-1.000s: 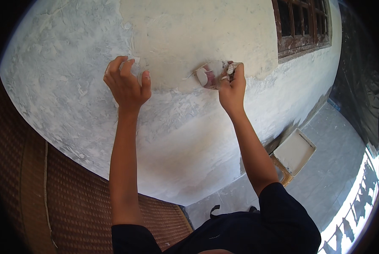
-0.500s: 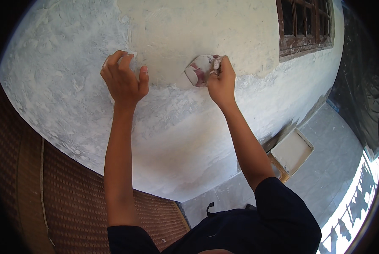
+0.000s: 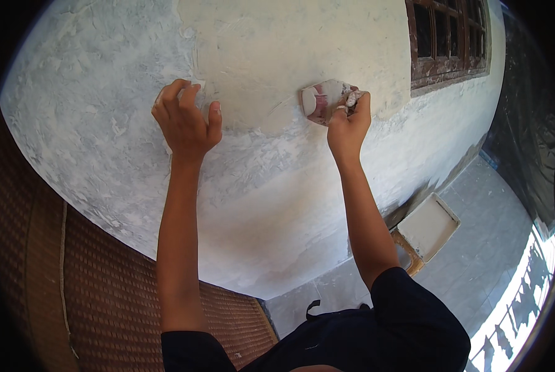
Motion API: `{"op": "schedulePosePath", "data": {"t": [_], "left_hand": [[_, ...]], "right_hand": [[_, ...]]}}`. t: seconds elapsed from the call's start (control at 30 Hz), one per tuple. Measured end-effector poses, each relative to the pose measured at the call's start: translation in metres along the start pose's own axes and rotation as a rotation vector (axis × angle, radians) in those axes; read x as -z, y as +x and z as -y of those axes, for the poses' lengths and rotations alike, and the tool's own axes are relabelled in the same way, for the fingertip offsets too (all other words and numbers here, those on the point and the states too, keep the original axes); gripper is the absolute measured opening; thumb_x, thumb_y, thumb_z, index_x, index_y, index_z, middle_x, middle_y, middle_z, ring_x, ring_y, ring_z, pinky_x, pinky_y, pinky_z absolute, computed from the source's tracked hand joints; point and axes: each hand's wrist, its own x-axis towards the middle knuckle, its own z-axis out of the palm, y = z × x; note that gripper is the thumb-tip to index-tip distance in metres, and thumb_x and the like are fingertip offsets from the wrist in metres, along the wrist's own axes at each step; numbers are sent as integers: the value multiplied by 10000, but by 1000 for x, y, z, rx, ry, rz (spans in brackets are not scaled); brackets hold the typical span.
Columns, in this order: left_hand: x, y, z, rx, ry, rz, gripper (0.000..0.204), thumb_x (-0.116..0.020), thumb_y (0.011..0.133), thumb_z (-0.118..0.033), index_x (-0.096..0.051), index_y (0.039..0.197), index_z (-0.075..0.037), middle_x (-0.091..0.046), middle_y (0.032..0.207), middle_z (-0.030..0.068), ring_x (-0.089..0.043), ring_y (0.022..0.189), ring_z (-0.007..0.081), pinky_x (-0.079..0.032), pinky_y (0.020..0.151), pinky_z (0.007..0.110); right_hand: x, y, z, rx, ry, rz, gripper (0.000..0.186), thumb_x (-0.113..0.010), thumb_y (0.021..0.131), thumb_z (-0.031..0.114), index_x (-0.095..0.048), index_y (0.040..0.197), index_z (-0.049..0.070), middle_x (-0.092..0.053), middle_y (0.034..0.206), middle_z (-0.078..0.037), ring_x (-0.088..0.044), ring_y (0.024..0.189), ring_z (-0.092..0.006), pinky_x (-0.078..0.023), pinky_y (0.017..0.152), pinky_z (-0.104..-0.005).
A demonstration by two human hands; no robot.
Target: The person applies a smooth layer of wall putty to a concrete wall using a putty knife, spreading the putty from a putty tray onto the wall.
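Observation:
In my right hand (image 3: 349,130) is a putty knife (image 3: 324,101), its broad blade smeared with white and reddish-brown patches. The fingers wrap round its whitened handle, and the blade lies against or very near the wall (image 3: 259,180). Cream-coloured filler (image 3: 290,49) coats the upper middle of that wall, and the blade is near the coat's lower edge. My left hand (image 3: 187,124) is raised at the filler's left edge, fingers bent but apart, holding nothing. Whether its fingertips touch the wall I cannot tell. Mottled grey-white plaster surrounds the filler on the left and below.
A brown wooden window (image 3: 448,40) is set into the wall at upper right. Below it, a shallow tray (image 3: 429,228) of pale paste rests on a small wooden stool (image 3: 414,263) on the grey tiled floor (image 3: 482,229). Brown woven matting (image 3: 113,285) runs along the lower left.
My right hand has moved to the right along the wall with the putty knife. The left hand stays in nearly the same place, with its fingers still apart.

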Motion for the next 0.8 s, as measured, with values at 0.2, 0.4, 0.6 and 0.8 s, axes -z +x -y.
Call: {"op": "schedulePosePath", "data": {"t": [0.2,0.4,0.6,0.8], "left_hand": [[-1,-1,1,-20,-6,4,357,-510,874,-325,-484,1139,-86,-513,1129,122,-460,1051,284,-332,877,422],[-2,-2,0,-2,-3,3,350,-503,885,-329,-484,1139,-90,-513,1129,120,-462,1047,284,-332,890,424],[1,-1,0,2,-15,59,359,-508,894,-304,-449,1158,-68,-494,1167,130,-437,1105,292,-298,954,451],[1,0,0,-10,5,13,346,-498,888,-327,-486,1140,-90,-514,1123,118,-464,1047,280,-328,883,419]], "right_hand": [[-25,-16,0,210,-246,246,189,-421,722,-122,-421,851,16,-441,746,-77,-430,696,-147,-398,631,-275],[-3,-10,0,24,-64,76,191,-426,682,-129,-399,815,6,-449,738,-117,-448,660,-216,-395,623,-321],[-11,-15,-6,110,-196,199,207,-442,662,-126,-404,825,-3,-440,755,-157,-457,669,-306,-396,616,-373],[-4,-20,1,111,-103,236,220,-429,646,-129,-400,826,-6,-435,768,-159,-451,679,-322,-403,632,-382]]}}
